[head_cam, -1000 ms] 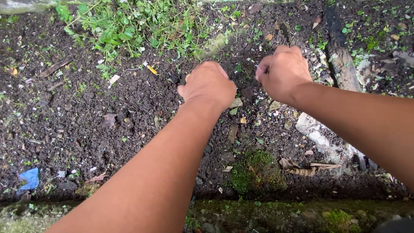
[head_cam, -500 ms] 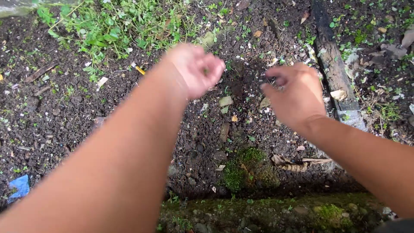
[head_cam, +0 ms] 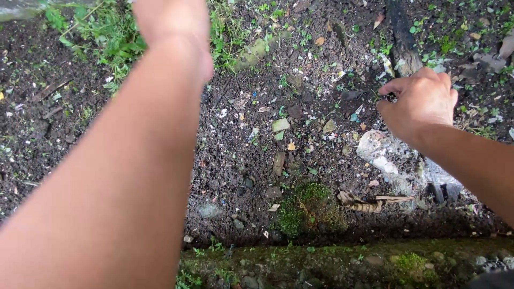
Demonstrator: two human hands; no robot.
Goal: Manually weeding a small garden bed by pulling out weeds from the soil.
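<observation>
My left arm crosses the left half of the view. My left hand (head_cam: pixel 172 24) is raised at the top edge over a patch of green weeds (head_cam: pixel 107 32), its fingers cut off by the frame. My right hand (head_cam: pixel 423 101) is low over the dark soil (head_cam: pixel 241 160) at the right, fingers curled and pinched together at the soil beside a dark weathered wooden plank (head_cam: pixel 400 37). Whether anything sits in the pinch is too small to tell.
A pale flat stone (head_cam: pixel 377 152) lies just below my right hand. A moss clump (head_cam: pixel 308 208) and dry curled leaves (head_cam: pixel 369 203) lie nearer me. A mossy stone edging (head_cam: pixel 332 265) runs along the bottom. Small pebbles (head_cam: pixel 280 125) and litter dot the soil.
My left hand has risen from the soil in the middle up to the top left over the weeds. My right hand has shifted right, to beside the plank.
</observation>
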